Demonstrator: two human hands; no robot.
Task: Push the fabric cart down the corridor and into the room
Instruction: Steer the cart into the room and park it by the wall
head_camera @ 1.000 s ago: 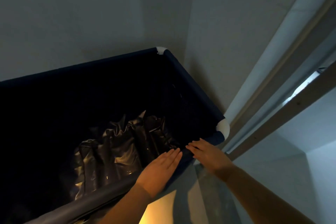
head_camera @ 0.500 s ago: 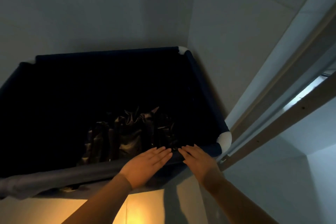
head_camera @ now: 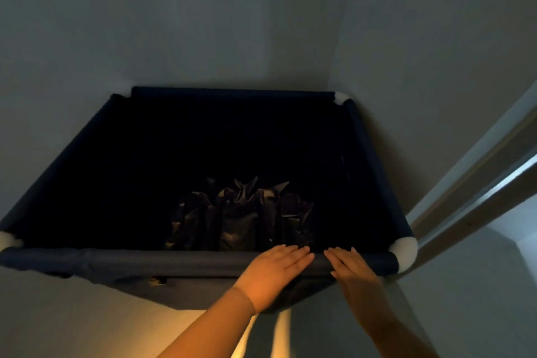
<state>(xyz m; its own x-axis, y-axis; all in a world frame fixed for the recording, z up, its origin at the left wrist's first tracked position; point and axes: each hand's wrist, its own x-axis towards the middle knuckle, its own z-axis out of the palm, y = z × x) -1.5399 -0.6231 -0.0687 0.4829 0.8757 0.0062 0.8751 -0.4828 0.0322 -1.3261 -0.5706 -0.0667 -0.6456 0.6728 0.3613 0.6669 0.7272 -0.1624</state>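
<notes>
1. The fingers (head_camera: 293, 253) of the left hand (head_camera: 270, 276) lie flat and spread over the near rail (head_camera: 145, 259) of the fabric cart (head_camera: 87, 160), gripping nothing. Those of the right hand (head_camera: 353, 269) lie the same way, palm down and uncurled, just beside them on that rail.
2. Both hands sit toward the rail's right end, near the white corner cap (head_camera: 405, 253); the left hand is the nearer to the rail's middle.
3. The cart stretches away from the rail, straight ahead of the fingertips. Its long axis cannot be told through the wide lens.
4. The wall (head_camera: 203, 23) stands just beyond the rail's opposite side, and a door frame (head_camera: 465, 197) rises right of the corner cap. Judging from this, a straight shove looks blocked, so the coming move probably needs a turn toward the frame.
5. Inside, below the rail, lies a crumpled dark bag (head_camera: 241, 218); the rest of the interior is too dark to read. Wheels are hidden, and the left corner is cut off.
</notes>
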